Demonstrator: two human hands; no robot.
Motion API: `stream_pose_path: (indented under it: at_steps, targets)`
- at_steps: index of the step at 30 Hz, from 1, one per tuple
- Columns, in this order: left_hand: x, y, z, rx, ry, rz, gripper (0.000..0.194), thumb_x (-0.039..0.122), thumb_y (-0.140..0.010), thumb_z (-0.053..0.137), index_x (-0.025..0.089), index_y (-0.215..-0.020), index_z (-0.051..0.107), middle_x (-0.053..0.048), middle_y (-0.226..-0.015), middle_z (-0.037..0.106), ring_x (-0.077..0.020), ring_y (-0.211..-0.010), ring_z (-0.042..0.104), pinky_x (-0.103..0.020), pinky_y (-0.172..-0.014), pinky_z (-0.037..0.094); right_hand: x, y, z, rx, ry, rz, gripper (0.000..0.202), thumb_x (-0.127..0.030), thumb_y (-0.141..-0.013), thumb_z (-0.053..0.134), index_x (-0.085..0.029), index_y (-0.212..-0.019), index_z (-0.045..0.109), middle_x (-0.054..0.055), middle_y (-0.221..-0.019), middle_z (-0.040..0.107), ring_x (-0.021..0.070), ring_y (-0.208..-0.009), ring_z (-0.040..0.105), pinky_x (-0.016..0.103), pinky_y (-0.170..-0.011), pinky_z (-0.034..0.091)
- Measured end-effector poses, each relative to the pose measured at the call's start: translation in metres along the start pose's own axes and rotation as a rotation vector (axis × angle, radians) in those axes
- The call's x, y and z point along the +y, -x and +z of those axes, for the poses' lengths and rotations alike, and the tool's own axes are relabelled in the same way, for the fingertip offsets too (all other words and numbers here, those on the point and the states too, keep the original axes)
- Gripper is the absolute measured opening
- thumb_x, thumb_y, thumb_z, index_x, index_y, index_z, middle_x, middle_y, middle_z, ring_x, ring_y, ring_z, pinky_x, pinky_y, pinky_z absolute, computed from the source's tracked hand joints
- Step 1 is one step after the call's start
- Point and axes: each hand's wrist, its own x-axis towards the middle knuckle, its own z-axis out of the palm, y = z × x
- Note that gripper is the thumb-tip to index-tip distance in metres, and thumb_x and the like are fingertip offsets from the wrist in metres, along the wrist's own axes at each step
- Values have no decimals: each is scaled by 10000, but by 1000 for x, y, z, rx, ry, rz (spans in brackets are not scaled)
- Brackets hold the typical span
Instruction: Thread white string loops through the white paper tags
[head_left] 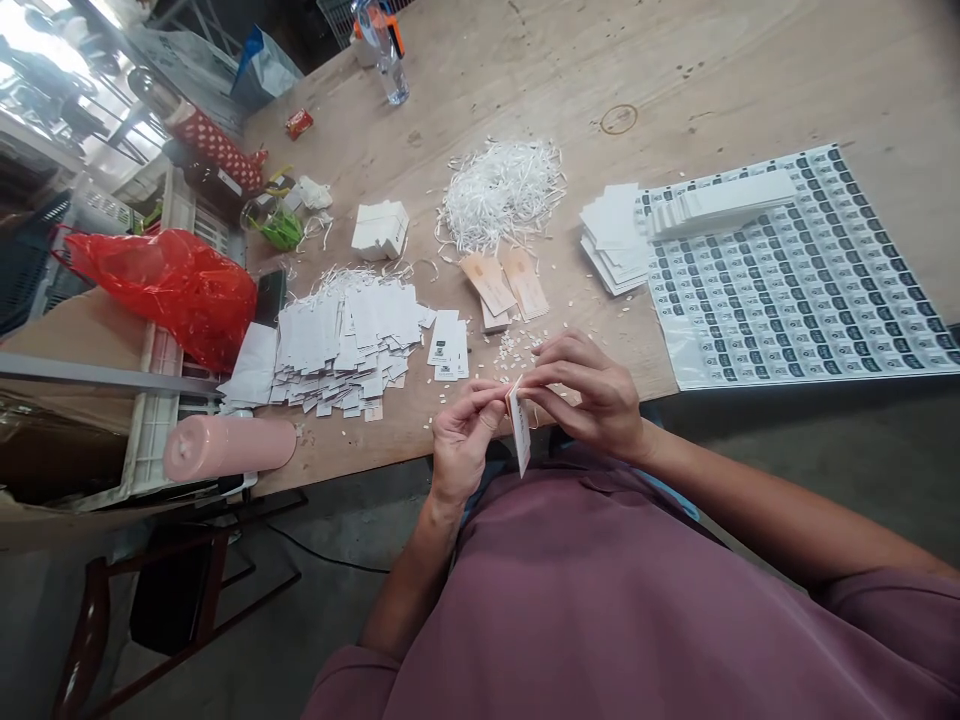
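Left hand [463,445] pinches card tag [521,440] at top edge, thumb against fingers; right hand [592,400] has fingertips at that edge, can't tell if gripping. Tag's on near side of white string pile [501,195]. Probably light, bendy, easily creased; hold by edges.

The person wore a plain, dusky purple shirt [585,600], softly creased, with folds bunched near the waist. The left sleeve [356,685] and right sleeve [892,615] were short and of the same colour; the forearms [735,500] and slender fingers [574,377] were bare.
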Motion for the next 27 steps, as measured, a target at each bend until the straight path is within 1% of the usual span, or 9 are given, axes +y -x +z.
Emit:
stream_pose_path:
  at_steps: [3,8,11,13,16,19,21,23,27]
  targets:
    - [-3,-1,-2,1,-133,200,84,257,-845,771,229,-913,811,-40,-894,702,-140,-864,662,-249,-787,531,-1,0,1,-9,-33,19,63,-185,-913,678,-225,-870,701,28,-756,665,193,-747,623,393,-741,531]
    - [2,-3,-2,13,-542,535,92,137,-871,700,189,-933,743,-33,-883,712,-135,-816,670,-257,-745,544,1,4,1,-46,-117,77,83,-228,-925,683,-210,-847,706,30,-735,643,202,-777,643,381,-745,523]
    - [10,-7,-2,-22,-730,672,85,103,-856,686,179,-892,690,-24,-854,697,-125,-770,655,-252,-731,545,2,6,2,-55,-149,92,79,-230,-930,674,-210,-860,703,28,-747,619,191,-758,608,377,-754,536]
    - [16,-11,-3,-62,-773,687,78,101,-862,669,178,-872,664,-21,-830,686,-125,-755,649,-254,-722,548,1,6,2,-61,-142,83,59,-219,-933,665,-211,-883,694,30,-765,606,186,-748,583,377,-757,540]
    - [25,-17,-6,-161,-793,665,77,101,-885,648,172,-906,668,-38,-865,708,-135,-812,676,-265,-766,564,1,3,-1,-71,-81,6,42,-179,-935,644,-207,-919,671,36,-781,593,188,-755,554,401,-776,536]
    - [33,-21,-12,-296,-813,671,126,92,-902,634,172,-979,694,-62,-939,738,-148,-894,709,-275,-819,581,0,-1,-6,-139,-56,-68,55,-165,-945,614,-201,-928,653,38,-775,581,185,-735,529,414,-776,530]
    - [36,-21,-15,-353,-802,654,139,93,-901,640,180,-985,708,-61,-944,748,-150,-898,720,-270,-813,589,0,-3,-8,-184,-61,-91,54,-171,-951,606,-198,-920,642,38,-765,573,182,-722,521,409,-763,528]
    - [36,-19,-16,-352,-741,615,137,90,-888,661,181,-969,722,-59,-934,755,-153,-889,725,-268,-801,594,-1,-4,-8,-192,-54,-100,58,-174,-954,601,-197,-912,634,37,-755,566,180,-710,509,407,-755,524]
    - [28,-13,-15,-236,-634,574,157,74,-864,687,182,-971,726,-60,-942,754,-163,-889,726,-291,-803,601,-3,-3,-3,-157,-40,-82,67,-177,-962,590,-199,-913,629,38,-758,572,184,-718,511,406,-755,507]
